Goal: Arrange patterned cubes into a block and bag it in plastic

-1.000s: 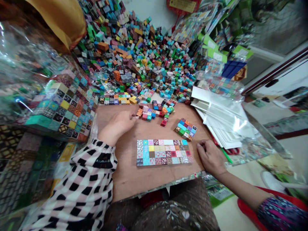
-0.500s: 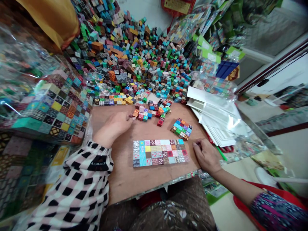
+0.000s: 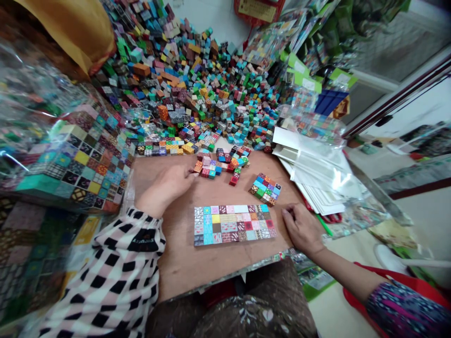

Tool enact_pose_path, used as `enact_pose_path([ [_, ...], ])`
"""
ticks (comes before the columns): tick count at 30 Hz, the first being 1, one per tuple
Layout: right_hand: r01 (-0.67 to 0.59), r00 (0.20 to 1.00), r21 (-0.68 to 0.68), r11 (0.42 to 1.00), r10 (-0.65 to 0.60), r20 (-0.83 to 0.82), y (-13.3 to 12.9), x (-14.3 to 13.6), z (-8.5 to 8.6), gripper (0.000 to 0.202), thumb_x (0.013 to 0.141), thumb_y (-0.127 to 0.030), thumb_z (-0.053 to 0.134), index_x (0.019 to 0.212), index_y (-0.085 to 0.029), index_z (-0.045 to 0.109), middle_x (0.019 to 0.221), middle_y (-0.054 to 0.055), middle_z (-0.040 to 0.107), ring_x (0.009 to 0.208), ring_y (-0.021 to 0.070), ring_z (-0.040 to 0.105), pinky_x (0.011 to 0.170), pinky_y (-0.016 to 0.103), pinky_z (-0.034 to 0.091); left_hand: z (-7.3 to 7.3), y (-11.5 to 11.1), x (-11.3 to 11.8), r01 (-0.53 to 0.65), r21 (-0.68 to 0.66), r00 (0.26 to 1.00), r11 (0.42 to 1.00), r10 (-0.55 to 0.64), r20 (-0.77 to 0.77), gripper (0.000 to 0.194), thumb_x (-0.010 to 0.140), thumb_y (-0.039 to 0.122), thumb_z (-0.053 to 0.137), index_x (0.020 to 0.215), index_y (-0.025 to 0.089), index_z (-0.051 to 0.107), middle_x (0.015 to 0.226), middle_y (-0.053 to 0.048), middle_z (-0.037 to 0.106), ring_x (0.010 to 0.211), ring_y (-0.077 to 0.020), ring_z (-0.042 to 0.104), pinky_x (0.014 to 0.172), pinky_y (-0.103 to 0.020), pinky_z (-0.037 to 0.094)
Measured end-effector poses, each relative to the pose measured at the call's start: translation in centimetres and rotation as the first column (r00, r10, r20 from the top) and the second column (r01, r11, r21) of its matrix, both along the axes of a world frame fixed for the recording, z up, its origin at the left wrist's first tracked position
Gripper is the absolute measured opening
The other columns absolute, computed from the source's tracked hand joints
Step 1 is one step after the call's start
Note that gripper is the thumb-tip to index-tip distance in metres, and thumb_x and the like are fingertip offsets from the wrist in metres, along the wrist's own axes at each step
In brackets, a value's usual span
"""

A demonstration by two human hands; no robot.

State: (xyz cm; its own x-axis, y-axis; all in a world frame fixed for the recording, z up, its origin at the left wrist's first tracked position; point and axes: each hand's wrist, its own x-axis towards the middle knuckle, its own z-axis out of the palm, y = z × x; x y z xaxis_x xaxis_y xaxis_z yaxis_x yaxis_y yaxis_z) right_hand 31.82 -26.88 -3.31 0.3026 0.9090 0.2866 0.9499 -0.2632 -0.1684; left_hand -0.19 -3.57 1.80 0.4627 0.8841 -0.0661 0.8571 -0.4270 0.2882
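My left hand (image 3: 171, 183) lies at the left of the wooden board (image 3: 183, 272), its fingers curled together. Their tips are right beside an orange patterned cube (image 3: 198, 166), at the edge of a loose cluster of small cubes (image 3: 220, 164); whether they grip it I cannot tell. Resting on the board's right side is my right hand (image 3: 301, 226), loosely closed, with nothing visible in it. Between the hands lies a flat rectangle of patterned cubes (image 3: 234, 224), set in rows. A smaller block of cubes (image 3: 265, 189) sits behind it, tilted at an angle.
A large heap of loose cubes (image 3: 197, 84) fills the back. Plastic-wrapped cubes (image 3: 88, 159) stand at the left. White sheets (image 3: 313, 173) and a green stick (image 3: 324, 225) lie on the right, with hanging packages (image 3: 306, 77) behind.
The view has shifted very slightly. Both hands and the cubes on the board stay essentially in place.
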Motion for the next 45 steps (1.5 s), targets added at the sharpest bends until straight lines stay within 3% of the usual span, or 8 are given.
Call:
enact_pose_path([
  [13,0.014,1.000,-0.015,1.000,-0.014,-0.015,0.0,-0.1,0.0,0.028,0.096,-0.041,0.039,0.082,-0.022,0.054,0.079,0.005,0.060,0.076,0.0219,0.058,0.066,0.034,0.036,-0.1,0.0,0.1,0.041,0.018,0.999,0.999,-0.042,0.012,0.038,0.093,0.041,0.041,0.101,0.018,0.070,0.091,-0.012,0.072,0.083,-0.0270,0.066,0.066,-0.034,0.044],
  [30,-0.002,0.999,-0.012,1.000,0.001,-0.044,0.1,-0.2,0.4,0.027,0.097,-0.039,0.040,0.082,-0.022,0.055,0.081,0.005,0.062,0.077,0.0221,0.058,0.068,0.034,0.037,0.8,-0.4,0.5,0.033,-0.009,0.999,0.999,-0.033,0.011,0.037,0.092,0.036,0.042,0.106,0.018,0.070,0.096,-0.013,0.073,0.087,-0.0284,0.068,0.073,-0.036,0.048],
  [38,-0.023,0.997,0.031,0.999,0.025,-0.070,0.2,-0.3,0.6,0.025,0.096,-0.037,0.042,0.082,-0.022,0.055,0.080,0.005,0.062,0.078,0.0215,0.058,0.069,0.034,0.037,-0.1,0.2,0.4,0.044,0.028,0.999,0.999,-0.044,-0.006,0.040,0.094,0.041,0.038,0.105,0.018,0.069,0.099,-0.014,0.073,0.089,-0.0283,0.067,0.072,-0.035,0.047],
  [45,-0.026,0.995,0.031,0.999,0.029,-0.094,0.0,-0.1,0.3,0.024,0.096,-0.038,0.041,0.083,-0.023,0.054,0.081,0.005,0.061,0.078,0.0220,0.058,0.070,0.035,0.038,1.0,-0.5,0.6,0.041,0.007,0.998,0.999,-0.041,-0.037,0.039,0.094,0.040,0.038,0.108,0.019,0.069,0.102,-0.013,0.074,0.090,-0.0276,0.067,0.073,-0.034,0.047],
])
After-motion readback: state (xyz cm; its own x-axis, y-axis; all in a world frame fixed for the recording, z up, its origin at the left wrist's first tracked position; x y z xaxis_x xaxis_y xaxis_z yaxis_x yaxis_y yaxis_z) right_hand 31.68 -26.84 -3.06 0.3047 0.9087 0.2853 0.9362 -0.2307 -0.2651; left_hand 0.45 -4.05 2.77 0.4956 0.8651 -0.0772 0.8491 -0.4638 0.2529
